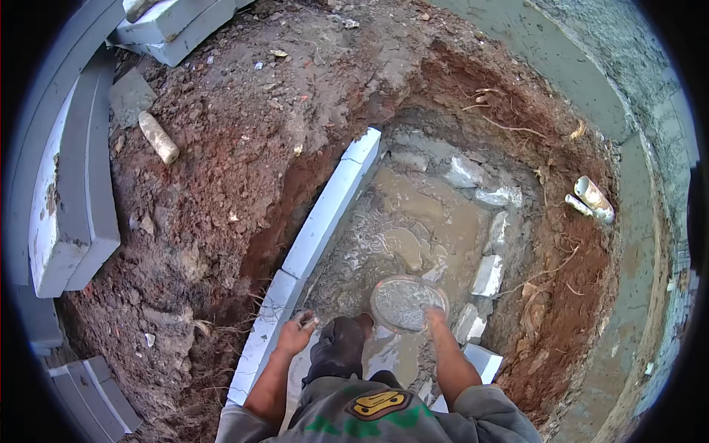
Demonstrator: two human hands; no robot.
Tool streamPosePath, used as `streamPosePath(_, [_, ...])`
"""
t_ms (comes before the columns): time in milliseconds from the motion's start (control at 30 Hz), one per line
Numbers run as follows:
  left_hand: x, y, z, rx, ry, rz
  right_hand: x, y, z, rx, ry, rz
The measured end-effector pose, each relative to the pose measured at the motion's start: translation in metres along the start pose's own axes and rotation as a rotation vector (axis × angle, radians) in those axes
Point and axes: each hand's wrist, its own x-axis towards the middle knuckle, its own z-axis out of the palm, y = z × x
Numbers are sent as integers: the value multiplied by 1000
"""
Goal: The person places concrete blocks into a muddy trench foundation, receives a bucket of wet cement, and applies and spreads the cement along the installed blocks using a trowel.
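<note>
Head view: the right hand [436, 316] grips the near-right rim of a round pan [400, 301], which sits low over the muddy pit floor [406, 203], just ahead of the person's legs. Whether the pan rests fully on the mud cannot be confirmed. The left hand [297, 330] is beside the pale block row [314, 229], fingers partly curled; whether it holds anything cannot be told.

Handling, as judged: the pan should be kept level, since a one-sided grip could tip its load. A second hand on the opposite rim would steady it. Footing looks slick and should be settled before any weight is shifted; the block edges should not be knocked.

Materials: the pan holds a grey, rough-surfaced, wet-looking mix. The floor is brown, glossy slurry with standing water. The row consists of long, straight-edged blocks with a visible joint; opposite lie irregular white-faced block pieces [487, 275]. The surrounding bank [188, 192] is crumbly reddish soil with thin roots. Two pipe stubs [593, 196] protrude from it.
</note>
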Motion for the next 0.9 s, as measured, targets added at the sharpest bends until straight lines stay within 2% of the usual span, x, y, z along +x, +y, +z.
streamPosePath(67, [23, 36, -11, -12, -61, -51, 30, -26, 16, -30, 16, -59])
streamPosePath(133, [50, 43, -18, 38, -87, -35, 41, -71, 23, -135, 55, -113])
streamPosePath(233, [71, 61, -33, 112, -38, -53, 76, -122, 34, -427, -25, -119])
streamPosePath(333, [77, 75, -41, 65, -62, -123, 143, -130, 58, -648, 146, -390])
streamPosePath(367, [78, 77, -42, 81, -66, -157, 137, -159, 60, -622, 33, -297])
streamPosePath(433, [80, 68, -39, 90, -40, -189, 180, -161, 74, -674, 59, -359])
streamPosePath(567, [79, 65, -30, 24, -38, -314, 188, -189, 83, -760, 15, -373])
streamPosePath(633, [83, 56, -20, 152, -96, -294, 227, -158, 81, -843, -45, -352])
streamPosePath(667, [81, 57, -17, 189, -82, -295, 194, -177, 78, -826, -46, -307])
streamPosePath(700, [83, 62, -16, 172, -136, -361, 190, -176, 81, -895, -32, -348])
streamPosePath(767, [88, 62, -10, 156, -124, -259, 160, -199, 80, -669, -242, -145])
streamPosePath(800, [89, 70, -11, 127, -112, -262, 190, -180, 80, -805, -217, -214])
streamPosePath(833, [92, 80, -18, 112, -118, -255, 174, -192, 81, -726, -249, -201])
streamPosePath(900, [89, 101, -31, 95, -100, -289, 160, -207, 99, -843, -152, -461])
